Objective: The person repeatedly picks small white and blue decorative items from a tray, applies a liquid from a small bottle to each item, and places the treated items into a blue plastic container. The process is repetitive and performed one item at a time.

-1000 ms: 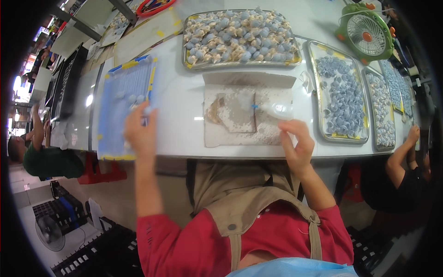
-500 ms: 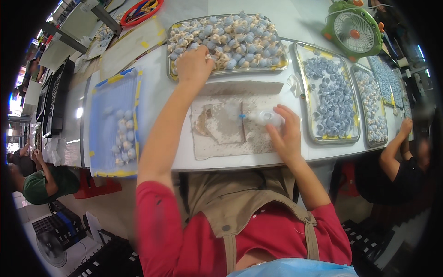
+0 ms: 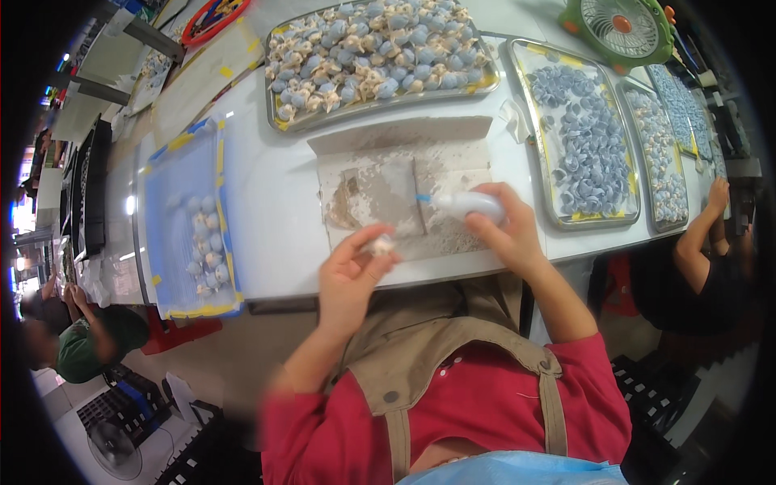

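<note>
White tabletop (image 3: 271, 186) (green fan (image 3: 621, 31) rightward)

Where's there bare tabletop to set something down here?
Bare white tabletop lies between the blue-lined tray and the cardboard. Crowded: at the cardboard, with the left hand and white bottle there; and rightward, where the cup tray and narrower tray stand close.
</note>
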Available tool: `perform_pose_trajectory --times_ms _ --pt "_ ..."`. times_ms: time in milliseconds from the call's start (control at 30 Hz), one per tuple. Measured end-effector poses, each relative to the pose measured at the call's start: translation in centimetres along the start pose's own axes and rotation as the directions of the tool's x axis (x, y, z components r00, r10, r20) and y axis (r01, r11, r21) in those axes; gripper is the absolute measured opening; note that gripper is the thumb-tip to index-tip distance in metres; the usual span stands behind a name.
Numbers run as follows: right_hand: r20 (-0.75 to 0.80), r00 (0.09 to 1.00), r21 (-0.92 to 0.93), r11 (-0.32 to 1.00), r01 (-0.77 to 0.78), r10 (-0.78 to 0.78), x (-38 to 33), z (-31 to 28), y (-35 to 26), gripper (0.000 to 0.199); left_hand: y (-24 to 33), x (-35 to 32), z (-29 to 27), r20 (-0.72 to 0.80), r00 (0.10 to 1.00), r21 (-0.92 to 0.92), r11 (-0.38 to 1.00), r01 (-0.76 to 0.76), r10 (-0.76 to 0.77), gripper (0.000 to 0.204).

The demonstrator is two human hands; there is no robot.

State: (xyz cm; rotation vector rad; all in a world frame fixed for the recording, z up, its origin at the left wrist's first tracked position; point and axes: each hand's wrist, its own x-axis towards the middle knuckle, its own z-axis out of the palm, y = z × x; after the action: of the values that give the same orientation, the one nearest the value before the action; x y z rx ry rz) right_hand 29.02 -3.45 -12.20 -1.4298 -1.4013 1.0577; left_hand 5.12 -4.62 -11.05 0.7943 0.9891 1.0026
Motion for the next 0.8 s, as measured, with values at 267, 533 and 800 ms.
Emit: perform_pose_trajectory --times_ms 267,533,800 --pt "0.023 0.962 -0.199 0.942 0.271 -0.272 -3.2 -2.4 -2.3 0.026 -2.1 -2.7 1.9 0.080 0.988 -0.080 0.987 0.138 -0.131 0.037" --pt "0.091 0.907 -0.420 0.810 0.409 -0.411 -4.0 -2.7 -4.6 0.037 -2.7 -3.6 2.0 0.103 0.992 -0.015 0.998 0.069 -0.067 0.039" --pt "0.137 0.872 -0.498 0.728 0.471 -0.471 -4.1 -2.3 -4.9 0.038 -2.9 -4.1 2.2 0.118 0.992 0.001 0.999 0.051 -0.051 0.039"
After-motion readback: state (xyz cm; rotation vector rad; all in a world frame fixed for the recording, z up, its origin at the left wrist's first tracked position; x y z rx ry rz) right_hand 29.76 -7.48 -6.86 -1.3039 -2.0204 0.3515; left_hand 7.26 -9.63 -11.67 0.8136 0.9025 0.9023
